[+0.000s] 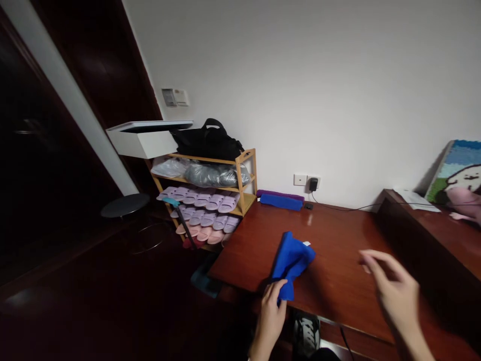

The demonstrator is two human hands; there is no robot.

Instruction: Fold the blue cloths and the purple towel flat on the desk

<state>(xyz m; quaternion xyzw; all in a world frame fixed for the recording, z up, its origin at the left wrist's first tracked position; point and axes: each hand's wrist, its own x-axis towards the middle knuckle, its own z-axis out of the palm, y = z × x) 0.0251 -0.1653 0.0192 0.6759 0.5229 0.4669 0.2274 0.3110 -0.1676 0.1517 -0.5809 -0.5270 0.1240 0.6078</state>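
A blue cloth (291,258), loosely bunched with a small white tag at its right, lies partly on the reddish-brown desk (338,281). My left hand (271,313) grips its near end at the front edge of the desk, fingers closed on the fabric. Off to the right, my right hand (394,288) is raised above the desk, slightly blurred. Its fingers are curled with the fingertips drawn together, and nothing shows in them. Against the wall, a rolled blue cloth (281,202) lies in front of a rolled purple one (280,193).
Left of the desk stands a wooden rack (240,180) with lilac and pink slippers, a black bag (210,140) and a white box (143,143). A black plug (313,184) trails a cable rightward. A raised ledge (424,215) borders the right side. A round stool (126,204) stands left.
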